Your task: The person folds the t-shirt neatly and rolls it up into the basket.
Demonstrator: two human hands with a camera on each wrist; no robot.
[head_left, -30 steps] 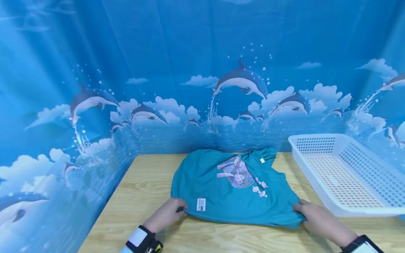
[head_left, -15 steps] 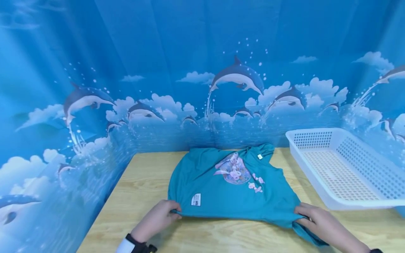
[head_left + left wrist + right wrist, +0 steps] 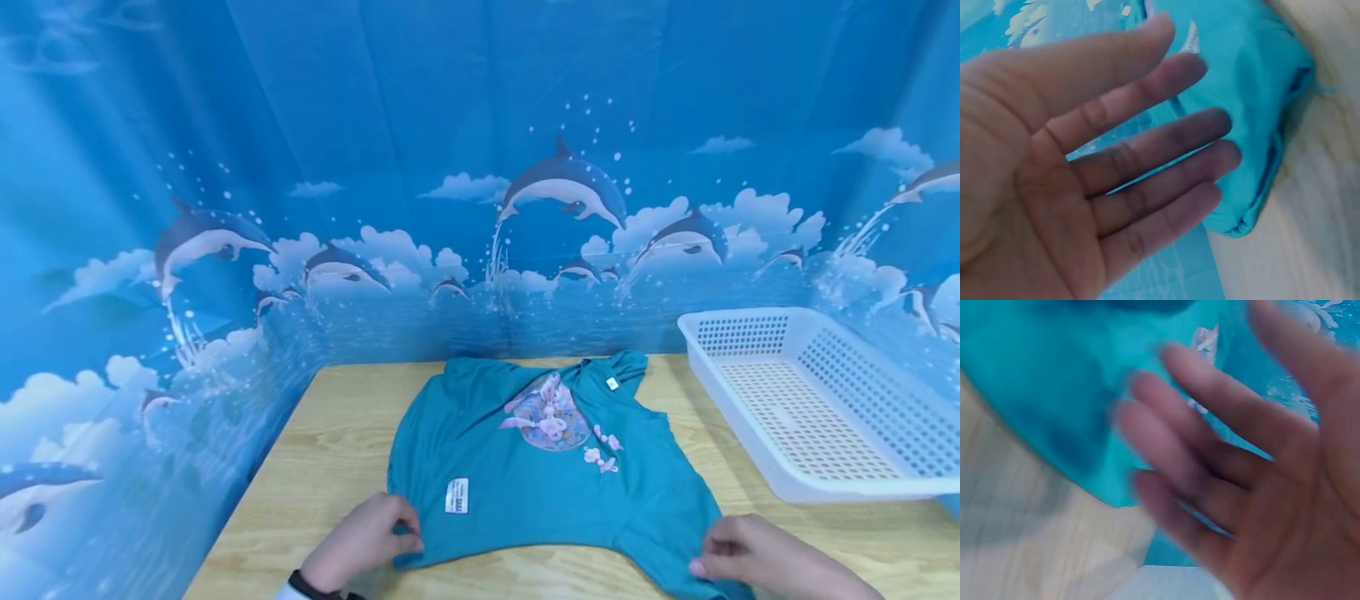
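Observation:
A teal shirt [image 3: 540,500] lies spread on the wooden table, with a round patterned print, pink flowers and a white label on its front. Beside its near left corner is my left hand [image 3: 375,537]; in the left wrist view the fingers [image 3: 1160,140] are nearly straight, the thumb is apart from them, and nothing is held. My right hand [image 3: 757,554] is over the shirt's near right corner. Blurred in the right wrist view, its fingers [image 3: 1210,403] are spread and loosely bent, holding nothing. Whether either hand touches the cloth I cannot tell.
To the right of the shirt stands a white perforated plastic basket [image 3: 738,433]. Bare wooden table [image 3: 337,433] shows left of the shirt. A blue dolphin-print curtain [image 3: 420,192] hangs behind and along the left side.
Both hands have let go of the shirt's near edge, which they gripped before. That edge has come down nearer to me, and the right corner has unfolded outward and flattened.

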